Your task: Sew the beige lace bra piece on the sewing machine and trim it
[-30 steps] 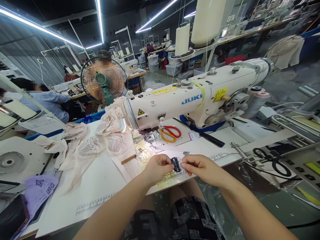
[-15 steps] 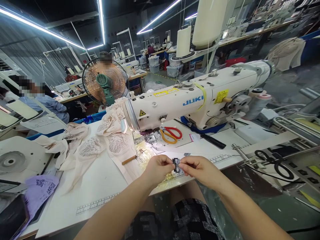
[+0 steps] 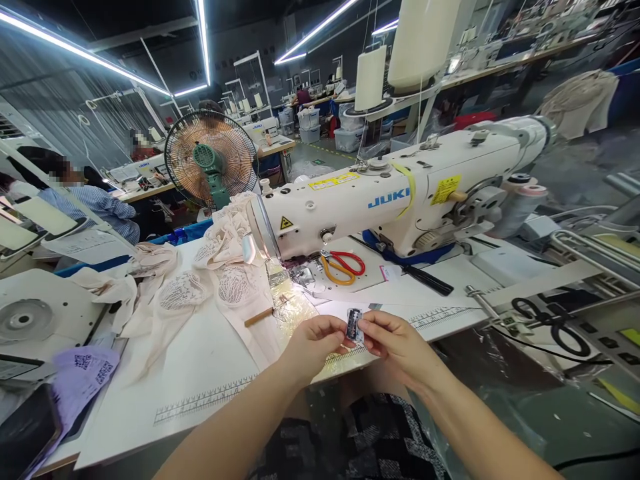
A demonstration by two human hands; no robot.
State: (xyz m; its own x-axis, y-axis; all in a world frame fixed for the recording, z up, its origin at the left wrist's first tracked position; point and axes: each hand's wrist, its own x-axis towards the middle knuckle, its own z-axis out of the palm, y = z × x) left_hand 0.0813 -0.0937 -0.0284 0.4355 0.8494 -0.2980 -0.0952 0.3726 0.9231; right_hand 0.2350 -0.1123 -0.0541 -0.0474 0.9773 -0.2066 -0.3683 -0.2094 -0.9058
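Between my two hands is a small double-edged razor blade [image 3: 355, 323], dark with a slotted middle and a pale, shiny border that may be wrapping. My left hand [image 3: 317, 343] pinches its left side between thumb and fingers. On the other side, my right hand [image 3: 393, 337] grips its right edge the same way. Both hands are just above the front edge of the white sewing table [image 3: 200, 360]. Beyond them stands a white sewing machine [image 3: 340, 207]. Scissors [image 3: 343, 267] with red and orange handles lie on its bed.
Beige lace garments [image 3: 235, 287] spread left of the needle area, with a brown stick [image 3: 259, 317] on them. A black-handled tool [image 3: 427, 280] lies right of the scissors. Behind the table are a fan [image 3: 213, 160] and a seated person in a striped shirt [image 3: 95, 210].
The blade has turned more upright and its slotted face shows more plainly. My fingers have shifted slightly on its sides, still holding it.
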